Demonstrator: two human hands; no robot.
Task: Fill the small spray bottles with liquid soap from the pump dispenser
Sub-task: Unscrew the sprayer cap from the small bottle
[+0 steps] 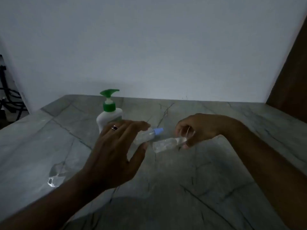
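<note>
On the desk: a grey stone desk (182, 188) holds everything, with a pale wall behind it.
Soap pump: the white soap pump (108, 116) with a green top stands upright at the far left, just behind the left hand.
Left hand: the left hand (114, 153) wears a ring (114, 127). Its fingers and thumb curl round a small clear bottle with a blue cap (146, 134), which lies tilted with the cap pointing right.
Right hand: the right hand (196, 128) pinches the top end of a second clear bottle (167, 144), which leans over with its bottom pointing left. I cannot tell if its cap is on, because the fingers hide it.
The two bottles: they are just beside each other, between the hands, near the soap pump.
Other thing: something clear and shiny (55, 175) lies on the near left of the desk. It is too dim to name.
Step now: it looks like the bottles are being made ready for soap.
How to do it well: stand one bottle up straight, take its cap off, and hold it steady under the green spout. Press slowly so no soap spills.
</note>
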